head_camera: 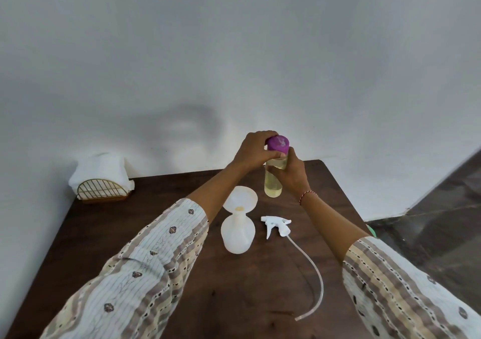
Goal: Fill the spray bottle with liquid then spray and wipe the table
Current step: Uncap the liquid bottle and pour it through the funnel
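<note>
1. Left hand (253,151) grips the purple cap (278,143); right hand (289,172) grips the refill bottle (273,182), just below.
2. Spray bottle (237,232) with funnel (240,199) stands nearer than both grips on the tabletop (156,195) — whether it holds liquid yet is unclear.
3. Left — refit trigger head (277,225), spray, wipe.

Spray bottle (237,230) stands mid-table (156,195), funnel (240,198) sitting in its neck. Just right of the bottle lies the trigger head (276,226), its tube (313,278) trailing nearer and right. Behind the bottle, to the right, the refill bottle (273,182) stands upright, cap (278,143) on top. Far left of the bottle, at the table's back corner, sits the napkin holder (102,188).
</note>
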Available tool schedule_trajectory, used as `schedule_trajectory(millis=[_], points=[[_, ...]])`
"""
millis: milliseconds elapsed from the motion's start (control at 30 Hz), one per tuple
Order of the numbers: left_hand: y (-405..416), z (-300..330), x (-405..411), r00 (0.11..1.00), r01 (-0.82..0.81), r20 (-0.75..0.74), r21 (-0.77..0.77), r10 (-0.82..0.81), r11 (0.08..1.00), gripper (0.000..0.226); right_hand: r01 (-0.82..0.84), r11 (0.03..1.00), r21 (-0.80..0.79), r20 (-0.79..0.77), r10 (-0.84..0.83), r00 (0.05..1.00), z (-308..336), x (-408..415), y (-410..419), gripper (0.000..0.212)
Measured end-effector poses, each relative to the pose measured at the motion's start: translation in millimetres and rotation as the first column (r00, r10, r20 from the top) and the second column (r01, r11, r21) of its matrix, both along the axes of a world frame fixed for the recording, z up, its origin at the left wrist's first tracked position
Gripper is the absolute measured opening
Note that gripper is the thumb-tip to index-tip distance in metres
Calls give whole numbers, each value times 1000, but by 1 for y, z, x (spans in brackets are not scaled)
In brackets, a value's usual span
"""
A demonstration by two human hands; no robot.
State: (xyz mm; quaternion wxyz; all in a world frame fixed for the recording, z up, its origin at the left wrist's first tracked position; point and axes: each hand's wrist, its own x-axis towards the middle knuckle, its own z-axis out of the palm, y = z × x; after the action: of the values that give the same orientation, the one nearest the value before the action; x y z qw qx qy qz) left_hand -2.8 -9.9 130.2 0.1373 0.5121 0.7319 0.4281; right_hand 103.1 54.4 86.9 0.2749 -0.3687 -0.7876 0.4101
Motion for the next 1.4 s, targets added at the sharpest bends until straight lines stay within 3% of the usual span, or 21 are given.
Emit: schedule_trajectory(millis=[100,167,233,300,400,500,600,667,700,767,800,867,967,1067,1100,1167,1233,1300,1367,1400], points=[[-7,-1,34,979,-195,-53,72,199,978,39,63,998,-11,9,-63,998,1,20,-15,51],[-14,0,53,945,-304,-113,53,308,951,45,71,997,-42,19,-70,997,1,33,-25,50],[-22,-2,64,937,-313,-138,71,320,947,52,61,996,-62,-10,-62,998,-3,49,-37,52],[-28,-5,71,986,-152,-53,69,156,986,55,65,995,-75,-29,-68,997,-7,64,-47,52],[-41,-7,78,976,202,110,-124,-189,972,64,60,993,-97,-4,-60,998,-13,82,-60,50],[-56,-9,75,957,288,26,-245,-291,926,56,35,991,-128,-1,-36,999,-23,98,-72,50],[-75,-14,81,975,64,-194,-233,-111,970,36,18,992,-127,47,-12,999,-35,109,-87,52],[-87,-15,86,943,-181,-312,-172,120,968,52,-5,993,-119,69,13,998,-41,112,-95,58],[-90,-17,85,942,-196,-302,-147,145,969,54,-18,994,-110,79,27,996,-43,112,-99,61],[-98,-15,79,993,48,-96,-245,-73,968,45,-63,993,-102,97,73,993,-47,112,-107,64],[-103,-10,76,972,219,-5,-338,-235,915,51,-87,990,-107,95,97,991,-48,112,-110,63],[-113,-5,70,915,364,18,-473,-404,803,55,-138,983,-118,91,149,985,-48,110,-116,60],[-129,-6,73,925,172,-239,-426,-294,888,32,-214,972,-102,118,225,967,-49,106,-124,59],[-143,-7,70,890,-139,-451,-399,-62,906,51,-246,963,-113,116,259,959,-52,104,-131,58],[-146,-9,68,893,-150,-447,-407,-53,901,52,-254,960,-114,119,267,956,-53,103,-133,57],[-155,-5,67,944,33,-274,-472,-182,881,46,-279,955,-99,134,290,948,-54,99,-137,55],[-163,-5,68,941,192,-136,-538,-309,821,59,-310,946,-99,135,321,937,-54,95,-142,54],[-170,-8,69,930,152,-202,-552,-308,820,49,-340,935,-103,138,352,926,-55,91,-148,55],[-179,-12,70,923,-20,-337,-523,-186,852,36,-381,919,-98,148,392,908,-58,87,-155,57],[-184,-13,69,910,-143,-406,-506,-89,851,41,-398,912,-99,153,409,899,-59,86,-159,58]])
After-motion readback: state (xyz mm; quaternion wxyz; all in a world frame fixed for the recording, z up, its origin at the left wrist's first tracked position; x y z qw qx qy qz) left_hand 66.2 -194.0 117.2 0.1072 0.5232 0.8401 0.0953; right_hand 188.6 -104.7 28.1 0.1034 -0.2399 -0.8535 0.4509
